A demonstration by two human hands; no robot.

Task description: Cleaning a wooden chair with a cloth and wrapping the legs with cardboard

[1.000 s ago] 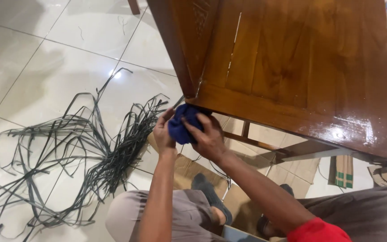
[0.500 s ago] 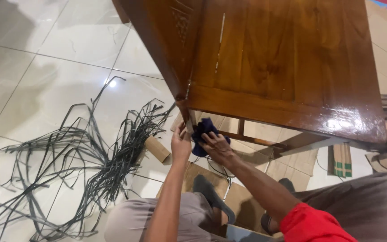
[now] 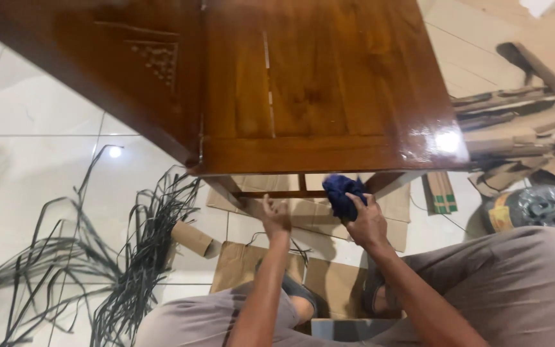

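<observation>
The right hand [image 3: 369, 222] grips a crumpled dark-blue cloth [image 3: 345, 195], pressing it up under the front edge of the glossy brown wooden desk [image 3: 329, 83]. The left hand [image 3: 275, 215], fingers loosely spread, braces a lower rail, steadying it.

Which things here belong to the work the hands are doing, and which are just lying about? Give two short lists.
In use:
- blue cloth, gripped in the right hand
- glossy wooden table
- left hand, under the table's edge

Lying about:
- black straps on the floor
- cardboard tube
- flattened cardboard
</observation>
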